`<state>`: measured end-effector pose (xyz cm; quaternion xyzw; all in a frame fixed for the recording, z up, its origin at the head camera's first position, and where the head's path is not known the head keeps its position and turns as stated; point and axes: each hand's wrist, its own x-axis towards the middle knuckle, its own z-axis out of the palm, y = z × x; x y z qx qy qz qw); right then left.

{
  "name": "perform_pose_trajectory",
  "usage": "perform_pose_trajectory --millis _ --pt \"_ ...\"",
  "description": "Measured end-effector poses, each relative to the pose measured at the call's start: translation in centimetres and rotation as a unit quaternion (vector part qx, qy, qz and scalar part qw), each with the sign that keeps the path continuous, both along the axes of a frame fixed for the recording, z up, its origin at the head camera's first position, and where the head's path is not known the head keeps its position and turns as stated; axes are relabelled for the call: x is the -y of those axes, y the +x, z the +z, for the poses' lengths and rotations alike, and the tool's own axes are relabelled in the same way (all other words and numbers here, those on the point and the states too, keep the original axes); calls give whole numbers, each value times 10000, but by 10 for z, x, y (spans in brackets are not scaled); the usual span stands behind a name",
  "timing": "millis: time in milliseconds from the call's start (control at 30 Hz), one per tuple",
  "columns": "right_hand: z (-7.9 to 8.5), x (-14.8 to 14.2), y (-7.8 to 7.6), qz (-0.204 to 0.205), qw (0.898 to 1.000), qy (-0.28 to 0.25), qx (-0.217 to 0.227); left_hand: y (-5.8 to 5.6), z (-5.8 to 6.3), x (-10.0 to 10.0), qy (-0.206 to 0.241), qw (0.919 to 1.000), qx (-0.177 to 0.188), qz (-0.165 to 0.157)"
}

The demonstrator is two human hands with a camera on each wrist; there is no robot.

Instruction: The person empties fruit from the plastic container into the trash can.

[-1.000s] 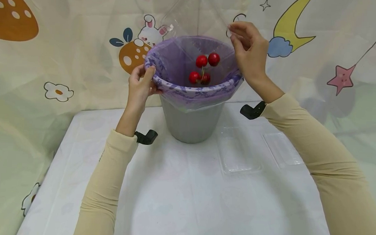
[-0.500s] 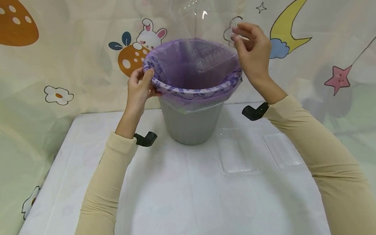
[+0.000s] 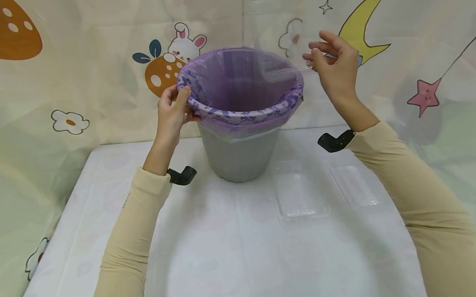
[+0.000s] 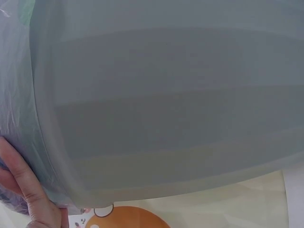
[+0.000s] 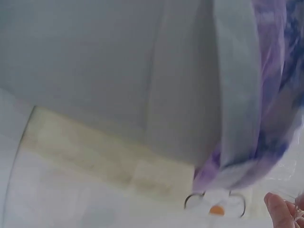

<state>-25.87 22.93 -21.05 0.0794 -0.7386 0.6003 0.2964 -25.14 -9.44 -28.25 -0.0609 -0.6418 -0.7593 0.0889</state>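
A grey trash can [image 3: 237, 155] lined with a purple plastic bag [image 3: 239, 118] stands at the back of the table. My left hand [image 3: 171, 111] grips its rim on the left side, thumb over the bag; in the left wrist view those fingers [image 4: 29, 190] lie against the bag's edge. Right of the rim, my right hand [image 3: 337, 66] pinches a clear plastic box [image 3: 280, 72], which is blurred and tilted over the far right of the opening. In the right wrist view, its fingertips [image 5: 278, 209] meet a clear edge. The can's bottom is hidden.
Two clear plastic pieces lie on the white table [image 3: 216, 246]: a larger tray [image 3: 300, 194] right of the can and a flatter one [image 3: 353, 186] further right. A printed cloth backdrop [image 3: 117, 70] hangs close behind.
Several red cherries dropped down into the can and are out of sight. My right hand has moved right with the clear box. The left hand keeps its grip on the rim.
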Motion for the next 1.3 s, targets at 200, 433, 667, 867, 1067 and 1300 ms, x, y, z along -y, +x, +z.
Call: perform_pose_trajectory --millis 200,433,667,867,1067,1300 --pt "-7 -26 5 216 9951 -950 155 0 0 0 20 10000 10 -27" --pt "-17 -58 14 34 9836 -1731 508 -2 1 1 105 9999 12 13" --pt "-39 -93 20 -277 9766 -1887 992 -3 2 0 179 9998 71 17" --pt "-75 -116 26 -165 9670 -1793 1801 -2 1 -2 246 9997 62 -22" --pt "-117 -126 30 -195 9654 -731 2496 -3 2 -2 255 9997 23 -29" --pt "-156 -133 26 176 9583 -219 2844 -3 1 -1 319 9994 98 -3"
